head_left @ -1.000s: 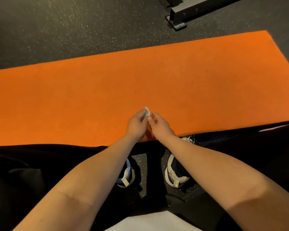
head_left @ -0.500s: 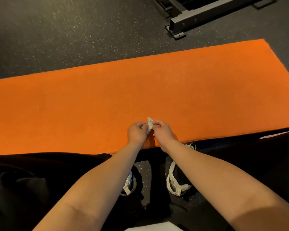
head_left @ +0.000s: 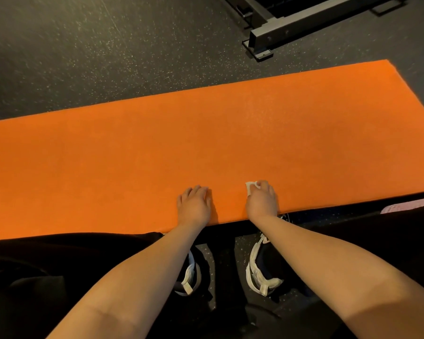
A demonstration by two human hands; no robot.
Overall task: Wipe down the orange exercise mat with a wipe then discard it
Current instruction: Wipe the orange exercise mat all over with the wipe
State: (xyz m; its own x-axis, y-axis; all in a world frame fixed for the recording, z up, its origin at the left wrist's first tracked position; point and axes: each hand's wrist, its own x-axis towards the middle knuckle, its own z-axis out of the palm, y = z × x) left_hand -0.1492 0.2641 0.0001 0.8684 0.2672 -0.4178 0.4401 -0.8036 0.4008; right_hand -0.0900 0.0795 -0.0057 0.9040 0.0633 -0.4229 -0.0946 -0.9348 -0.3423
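- The person crouches at the near long edge of the orange exercise mat, which lies flat on the dark speckled floor.
- The right hand presses a small white wipe on the mat close to that near edge. Its fingers are curled over the wipe and hold it down.
- The left hand rests on the mat beside it, a little apart. Its fingers lie loose and slightly spread, and they hold nothing.
- What could go wrong, in my opinion:
  - The wipe looks small and folded, so each stroke would cover only a narrow strip, and parts of this wide mat could stay unwiped.
  - A hard push along the surface could drag or wrinkle the mat if the left hand does not keep it steady.
  - The wipe could slip out from under the fingers, because only little of it is gripped.
  - The far edge would need a long reach from this crouch, and the balance could suffer.
- What is hidden or unclear:
  - Most of the wipe is under the right hand; only one corner shows.
  - The left end of the mat is cut off by the picture edge, and black trousers cover part of the near edge.
  - A pale thing at the right side I cannot identify.
  - A metal frame stands beyond the mat, only partly seen.
  - No bin for the wipe is in view.
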